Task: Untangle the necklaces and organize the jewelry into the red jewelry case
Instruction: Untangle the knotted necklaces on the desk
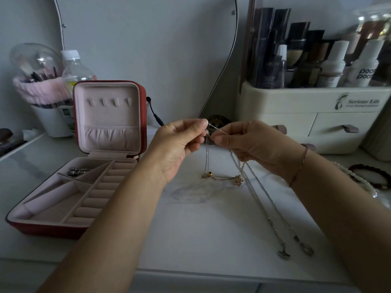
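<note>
Both my hands are raised over the white tabletop (190, 229), meeting at the knot in the tangled necklaces (208, 134). My left hand (179, 144) pinches a strand between thumb and forefinger, and my right hand (254, 142) pinches the chain just beside it, the other fingers curled. From the knot a fine gold chain (206, 161) hangs to the table, where its small pendants rest. A silver chain (262, 208) trails toward me on the right, its clasp ends lying flat. The red jewelry case (42, 228) stands open to my left, well apart from the chains, with one small piece (77, 171) in a back compartment. I judge the untangling barely begun. I want light pinches close to the knot, easing the loop wider rather than pulling the ends apart, since a tug would likely cinch it. Letting the gold chain hang free should show which strand passes through.
</note>
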The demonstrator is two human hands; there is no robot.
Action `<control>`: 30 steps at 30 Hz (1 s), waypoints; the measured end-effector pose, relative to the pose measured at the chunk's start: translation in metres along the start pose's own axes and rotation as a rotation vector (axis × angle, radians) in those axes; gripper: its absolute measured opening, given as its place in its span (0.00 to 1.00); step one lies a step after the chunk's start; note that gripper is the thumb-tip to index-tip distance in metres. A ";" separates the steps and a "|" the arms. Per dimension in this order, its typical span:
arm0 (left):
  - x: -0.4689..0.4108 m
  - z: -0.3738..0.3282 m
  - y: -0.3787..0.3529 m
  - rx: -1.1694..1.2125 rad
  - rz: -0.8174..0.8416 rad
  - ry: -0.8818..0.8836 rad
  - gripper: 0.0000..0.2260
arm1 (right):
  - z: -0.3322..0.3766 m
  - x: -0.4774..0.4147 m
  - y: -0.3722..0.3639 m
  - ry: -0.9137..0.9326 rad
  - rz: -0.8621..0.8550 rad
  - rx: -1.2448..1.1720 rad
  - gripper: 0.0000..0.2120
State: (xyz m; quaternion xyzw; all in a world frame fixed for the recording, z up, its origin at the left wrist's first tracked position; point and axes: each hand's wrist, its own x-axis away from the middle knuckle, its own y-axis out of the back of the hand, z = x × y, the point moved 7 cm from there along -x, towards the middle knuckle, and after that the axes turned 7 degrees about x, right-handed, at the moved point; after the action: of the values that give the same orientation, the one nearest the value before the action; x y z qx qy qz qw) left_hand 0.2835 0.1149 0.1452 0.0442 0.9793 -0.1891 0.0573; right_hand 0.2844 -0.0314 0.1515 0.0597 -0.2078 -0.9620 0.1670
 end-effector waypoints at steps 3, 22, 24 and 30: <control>0.000 0.000 0.000 -0.001 0.001 -0.005 0.02 | 0.000 -0.001 0.001 -0.006 -0.009 0.019 0.11; 0.001 -0.001 0.004 -0.035 -0.053 -0.011 0.03 | 0.004 0.000 -0.002 0.037 0.026 -0.185 0.10; 0.001 -0.001 0.003 -0.016 -0.050 -0.008 0.03 | 0.003 0.000 -0.001 0.031 0.030 -0.186 0.10; 0.001 -0.004 0.002 0.030 -0.048 -0.022 0.04 | 0.002 0.000 -0.006 0.018 0.093 -0.166 0.12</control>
State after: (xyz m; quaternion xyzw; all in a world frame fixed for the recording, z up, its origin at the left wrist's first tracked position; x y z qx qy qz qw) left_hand 0.2823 0.1181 0.1481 0.0195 0.9764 -0.2058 0.0631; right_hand 0.2824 -0.0257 0.1504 0.0445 -0.1283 -0.9665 0.2177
